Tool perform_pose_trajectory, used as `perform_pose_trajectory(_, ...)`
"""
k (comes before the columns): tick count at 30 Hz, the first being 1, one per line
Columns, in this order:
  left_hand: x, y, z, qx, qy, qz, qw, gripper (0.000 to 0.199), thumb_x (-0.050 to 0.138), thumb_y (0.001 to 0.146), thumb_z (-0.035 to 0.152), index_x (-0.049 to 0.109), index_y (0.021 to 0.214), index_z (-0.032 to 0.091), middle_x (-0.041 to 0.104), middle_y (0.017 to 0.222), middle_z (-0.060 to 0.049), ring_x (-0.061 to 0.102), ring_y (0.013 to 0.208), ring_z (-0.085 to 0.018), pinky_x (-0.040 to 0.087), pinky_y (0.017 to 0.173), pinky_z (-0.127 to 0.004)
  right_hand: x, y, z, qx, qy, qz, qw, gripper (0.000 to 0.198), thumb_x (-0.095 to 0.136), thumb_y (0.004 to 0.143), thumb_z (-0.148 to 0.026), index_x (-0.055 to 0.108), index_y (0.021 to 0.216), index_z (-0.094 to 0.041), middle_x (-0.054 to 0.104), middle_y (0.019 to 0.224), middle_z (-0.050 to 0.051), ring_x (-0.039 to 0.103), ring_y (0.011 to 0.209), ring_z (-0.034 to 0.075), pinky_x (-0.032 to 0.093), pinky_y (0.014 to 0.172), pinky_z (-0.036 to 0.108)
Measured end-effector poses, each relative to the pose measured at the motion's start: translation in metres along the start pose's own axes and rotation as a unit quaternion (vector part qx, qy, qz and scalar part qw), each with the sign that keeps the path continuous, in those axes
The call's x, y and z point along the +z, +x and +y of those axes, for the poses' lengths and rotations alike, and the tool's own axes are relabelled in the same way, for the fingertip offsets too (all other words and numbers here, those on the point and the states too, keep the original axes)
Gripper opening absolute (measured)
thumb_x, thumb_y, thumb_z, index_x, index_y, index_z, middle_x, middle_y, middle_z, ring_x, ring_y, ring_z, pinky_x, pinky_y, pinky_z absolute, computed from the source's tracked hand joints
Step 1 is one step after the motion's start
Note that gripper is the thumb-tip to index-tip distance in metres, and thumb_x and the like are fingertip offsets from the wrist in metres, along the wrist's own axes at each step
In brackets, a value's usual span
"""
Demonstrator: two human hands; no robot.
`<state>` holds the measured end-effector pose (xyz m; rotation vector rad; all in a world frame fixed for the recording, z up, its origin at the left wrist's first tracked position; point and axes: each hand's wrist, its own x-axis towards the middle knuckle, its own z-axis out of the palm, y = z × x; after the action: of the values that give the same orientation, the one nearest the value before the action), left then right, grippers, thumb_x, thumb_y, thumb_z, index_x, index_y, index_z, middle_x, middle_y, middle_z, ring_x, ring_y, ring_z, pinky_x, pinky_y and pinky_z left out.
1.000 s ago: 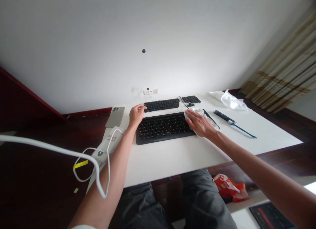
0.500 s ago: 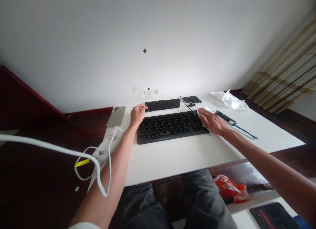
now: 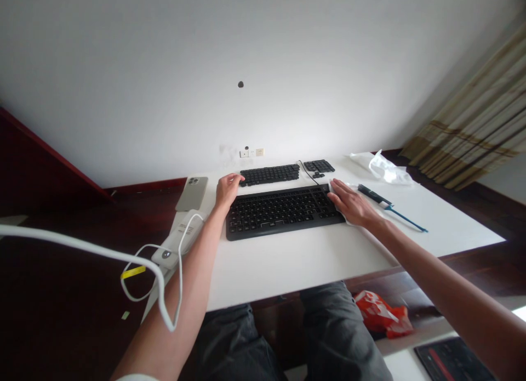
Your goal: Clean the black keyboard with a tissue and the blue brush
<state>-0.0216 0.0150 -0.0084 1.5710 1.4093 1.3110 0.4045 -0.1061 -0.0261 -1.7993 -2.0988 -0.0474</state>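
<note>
A black keyboard [image 3: 283, 212] with bare key switches and no keycaps lies on the white desk [image 3: 283, 260]. Behind it rest laid-out black keycaps [image 3: 270, 174], with a smaller group of keycaps [image 3: 319, 166] to the right. My left hand [image 3: 228, 190] is at the keyboard's upper left corner, fingers curled together near the leftmost keycaps; what they hold, if anything, is hidden. Stretched out flat, my right hand [image 3: 349, 202] presses on a white wipe [image 3: 331, 183] at the keyboard's right end. The wipe is mostly covered by the hand.
Right of my right hand lies a dark tube-like tool with a blue stem [image 3: 373, 194]. Crumpled clear plastic [image 3: 388, 167] sits farther back. A phone [image 3: 192, 193] and a white power strip [image 3: 178, 241] line the left edge; a white cable [image 3: 82, 245] hangs in front.
Both hands stay in nearly the same places, the right one flat over the wipe. The whole view has shifted very slightly.
</note>
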Motion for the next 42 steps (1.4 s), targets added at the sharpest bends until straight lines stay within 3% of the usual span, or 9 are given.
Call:
perform_pose_trajectory(10, 0.0, -0.001, 0.002, -0.01, 0.023, 0.0, 1.0, 0.03, 0.061, 0.087, 0.041, 0.084, 0.084, 0.021, 0.081, 0.085, -0.004, 0.066, 0.079, -0.022, 0.044, 0.074, -0.031, 0.003, 0.007, -0.06, -0.015, -0.016, -0.055, 0.998, 0.094, 0.016, 0.113, -0.068, 0.038, 0.17, 0.003, 0.033, 0.178, 0.026, 0.028, 0.169, 0.039, 0.026, 0.138, 0.06)
perform_pose_trajectory(17, 0.0, -0.001, 0.001, -0.007, 0.009, 0.002, 1.0, 0.029, 0.062, 0.085, 0.041, 0.083, 0.082, 0.022, 0.083, 0.092, -0.004, 0.07, 0.092, -0.024, 0.047, 0.082, -0.031, 0.013, 0.017, -0.089, -0.042, 0.007, -0.049, 0.998, 0.097, 0.018, 0.112, -0.071, 0.042, 0.168, 0.004, 0.037, 0.176, 0.028, 0.031, 0.168, 0.04, 0.028, 0.138, 0.061)
perform_pose_trajectory(24, -0.001, -0.002, 0.004, -0.018, 0.011, 0.001, 1.0, 0.029, 0.062, 0.085, 0.042, 0.083, 0.082, 0.022, 0.083, 0.092, -0.005, 0.071, 0.095, -0.026, 0.047, 0.084, -0.032, 0.019, 0.026, -0.118, -0.054, 0.033, -0.047, 0.997, 0.099, 0.019, 0.11, -0.075, 0.044, 0.167, 0.002, 0.043, 0.173, 0.03, 0.035, 0.166, 0.044, 0.032, 0.135, 0.064)
perform_pose_trajectory(29, -0.001, -0.003, 0.004, -0.011, -0.003, 0.003, 1.0, 0.028, 0.062, 0.085, 0.04, 0.082, 0.081, 0.022, 0.082, 0.091, -0.005, 0.069, 0.092, -0.025, 0.046, 0.082, -0.031, 0.026, 0.032, -0.139, -0.067, 0.042, -0.062, 0.995, 0.102, 0.02, 0.109, -0.077, 0.041, 0.168, 0.003, 0.038, 0.175, 0.031, 0.032, 0.167, 0.043, 0.029, 0.137, 0.062)
perform_pose_trajectory(36, -0.001, -0.004, 0.007, -0.033, 0.011, 0.014, 0.999, 0.03, 0.062, 0.088, 0.042, 0.084, 0.084, 0.022, 0.063, 0.062, -0.001, 0.055, 0.065, -0.021, 0.037, 0.065, -0.031, 0.035, 0.034, -0.171, -0.1, 0.059, -0.042, 0.992, 0.099, 0.025, 0.109, -0.078, 0.043, 0.168, -0.001, 0.043, 0.173, 0.03, 0.036, 0.166, 0.043, 0.032, 0.135, 0.064)
perform_pose_trajectory(42, 0.0, -0.001, 0.007, -0.035, -0.017, 0.026, 0.999, 0.039, 0.058, 0.094, 0.049, 0.079, 0.079, 0.021, 0.059, 0.06, 0.0, 0.056, 0.065, -0.019, 0.039, 0.064, -0.03, 0.04, 0.036, -0.204, -0.13, 0.068, -0.045, 0.988, 0.107, 0.028, 0.106, -0.084, 0.044, 0.167, 0.003, 0.043, 0.172, 0.031, 0.036, 0.166, 0.042, 0.031, 0.136, 0.058)
